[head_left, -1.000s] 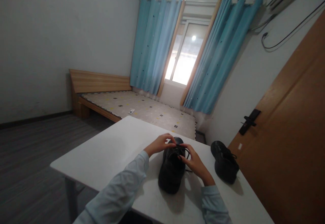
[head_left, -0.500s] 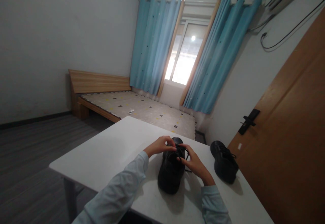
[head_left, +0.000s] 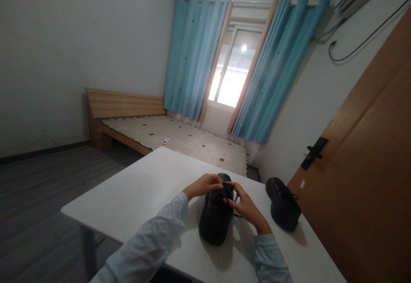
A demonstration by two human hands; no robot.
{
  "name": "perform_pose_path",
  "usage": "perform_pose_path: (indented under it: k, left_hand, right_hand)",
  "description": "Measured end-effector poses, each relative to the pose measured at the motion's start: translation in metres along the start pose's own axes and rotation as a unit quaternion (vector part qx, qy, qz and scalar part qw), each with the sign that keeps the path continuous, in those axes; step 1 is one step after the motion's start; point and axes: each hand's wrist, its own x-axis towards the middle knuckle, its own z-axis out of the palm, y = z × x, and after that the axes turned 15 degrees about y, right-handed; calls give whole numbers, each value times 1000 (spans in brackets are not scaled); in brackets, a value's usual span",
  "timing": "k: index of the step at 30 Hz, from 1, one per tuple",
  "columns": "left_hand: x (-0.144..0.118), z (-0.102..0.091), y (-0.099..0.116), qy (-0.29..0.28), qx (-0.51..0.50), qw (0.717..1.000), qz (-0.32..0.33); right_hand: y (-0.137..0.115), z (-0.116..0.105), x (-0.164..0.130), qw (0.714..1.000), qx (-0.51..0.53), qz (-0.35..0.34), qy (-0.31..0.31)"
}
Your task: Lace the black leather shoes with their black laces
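A black shoe (head_left: 215, 223) stands on the white table (head_left: 141, 193) in front of me, its heel towards me. My left hand (head_left: 208, 183) is at the lacing on the shoe's left side, thumb and fingers pinched together on the shoelace. From the right, my right hand (head_left: 241, 202) closes its thumb and forefinger on the black shoelace (head_left: 236, 194), which bends out in a loop by the fingers. The toe shows just beyond both hands. My fingers hide part of the laces.
A second black shoe (head_left: 283, 205) rests near the table's right edge, beside a wooden door (head_left: 362, 163). Past the table's far edge is a bed (head_left: 189, 139) with a white remote control (head_left: 165, 141) on it. Blue curtains (head_left: 195, 56) flank the window.
My left hand has lowered slightly, its fingers now closer together at the laces. My right hand and both shoes look much the same.
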Motion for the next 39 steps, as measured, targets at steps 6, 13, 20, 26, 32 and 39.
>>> perform_pose_path:
  k: [6, 13, 20, 26, 32, 39]
  left_hand:
    - [0, 2, 0, 20, 16, 1000, 11]
    - [1, 9, -4, 90, 52, 995, -1]
    - [5, 0, -5, 131, 39, 990, -26]
    - [2, -7, 0, 9, -8, 998, -64]
    - [1, -2, 0, -12, -47, 997, -60]
    - [3, 3, -6, 25, -74, 996, -37]
  right_hand:
    - [0, 0, 1, 1000, 4, -7, -5]
    - [-4, 0, 1, 1000, 8, 15, -8]
    - [-2, -1, -1, 1000, 6, 22, -12]
    - [0, -2, -3, 1000, 4, 23, -14]
    - [0, -2, -2, 999, -3, 29, -15]
    - [0, -1, -2, 1000, 5, 27, -13]
